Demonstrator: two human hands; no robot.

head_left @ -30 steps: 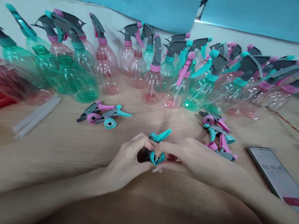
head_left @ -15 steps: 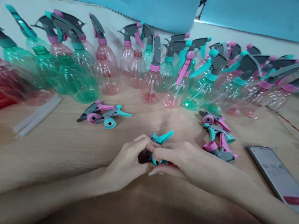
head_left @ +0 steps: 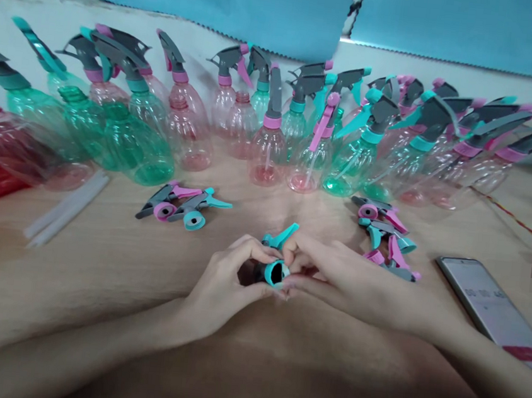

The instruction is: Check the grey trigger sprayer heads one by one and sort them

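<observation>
Over the near middle of the table, the left hand gripped a teal-and-grey spray head, apparently steadying its exposed collar for the right hand, whose narrowed fingers met its right edge, their hold unclear.

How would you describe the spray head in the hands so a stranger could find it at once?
Come down from the row of bottles to the table, where two clusters of loose spray heads lie. Between these, slightly nearer the camera, the left hand holds the turquoise-collared spray head, with the right hand touching it; unlike its neighbours, it alone is held.
</observation>
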